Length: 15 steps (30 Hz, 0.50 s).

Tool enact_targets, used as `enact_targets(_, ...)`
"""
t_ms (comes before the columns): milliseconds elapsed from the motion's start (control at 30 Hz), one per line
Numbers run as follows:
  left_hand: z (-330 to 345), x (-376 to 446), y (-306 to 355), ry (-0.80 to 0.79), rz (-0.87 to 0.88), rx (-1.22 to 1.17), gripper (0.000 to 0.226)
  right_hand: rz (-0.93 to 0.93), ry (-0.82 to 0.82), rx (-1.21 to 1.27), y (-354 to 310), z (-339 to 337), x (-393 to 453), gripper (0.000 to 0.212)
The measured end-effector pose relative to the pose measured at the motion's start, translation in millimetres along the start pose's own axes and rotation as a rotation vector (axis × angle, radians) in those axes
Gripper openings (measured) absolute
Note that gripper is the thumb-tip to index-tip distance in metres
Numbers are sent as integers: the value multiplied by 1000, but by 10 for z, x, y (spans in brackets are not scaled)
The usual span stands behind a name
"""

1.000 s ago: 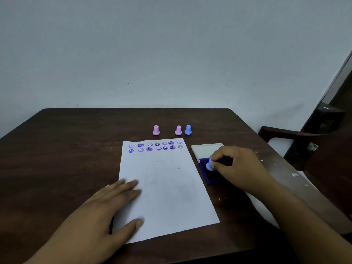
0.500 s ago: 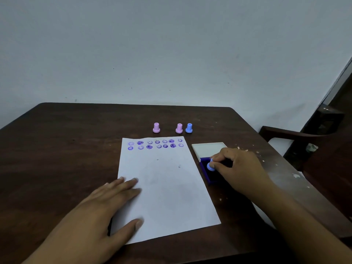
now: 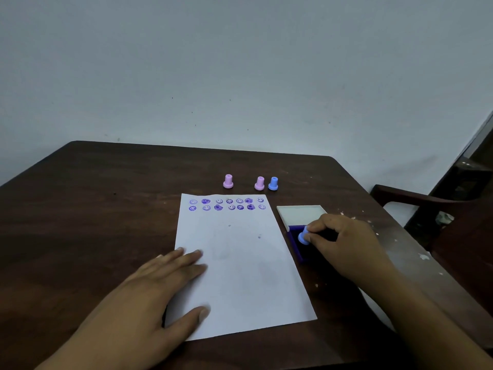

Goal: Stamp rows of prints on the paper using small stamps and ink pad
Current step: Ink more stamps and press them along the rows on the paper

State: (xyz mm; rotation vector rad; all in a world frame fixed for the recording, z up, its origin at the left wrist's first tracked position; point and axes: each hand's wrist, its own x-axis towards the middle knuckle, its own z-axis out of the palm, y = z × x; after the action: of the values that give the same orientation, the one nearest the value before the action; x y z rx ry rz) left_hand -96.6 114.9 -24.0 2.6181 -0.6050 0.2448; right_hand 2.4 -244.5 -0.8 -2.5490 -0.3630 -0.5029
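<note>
A white sheet of paper (image 3: 240, 263) lies on the dark wooden table (image 3: 93, 209), with two rows of purple prints (image 3: 226, 204) along its far edge. My left hand (image 3: 149, 297) lies flat on the paper's near left corner, fingers spread. My right hand (image 3: 344, 247) pinches a small blue stamp (image 3: 303, 235), tilted over the purple ink pad (image 3: 296, 244) just right of the paper. The pad's open pale lid (image 3: 300, 214) lies behind it. Two pink stamps (image 3: 228, 181) (image 3: 259, 183) and a blue stamp (image 3: 273, 183) stand upright beyond the paper.
A dark wooden chair (image 3: 440, 209) stands off the table's right edge. A plain pale wall (image 3: 240, 76) rises behind the table. Pale paint flecks (image 3: 373, 231) mark the table's right side.
The view has tipped slightly, so everything sits a little differently in frame. My right hand stays at the ink pad with the stamp; my left hand has not moved on the paper.
</note>
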Motion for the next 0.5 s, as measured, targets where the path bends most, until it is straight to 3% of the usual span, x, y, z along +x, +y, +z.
enact_targets(133,7,0,2,-4,-3,4,66,41,-58,-14,-61,-60,27,24)
enact_targets(233,2,6,-10,-2,-4,6,66,18,-1,-1,-186,-107,100,32)
enact_targets(333,8,5,-9,-11,-7,18,69,1,61,92,-440,-67,245,23)
enact_targets(500,18,-7,-14,-24,-10,28,72,-72,18,317,-1071,231,591,8)
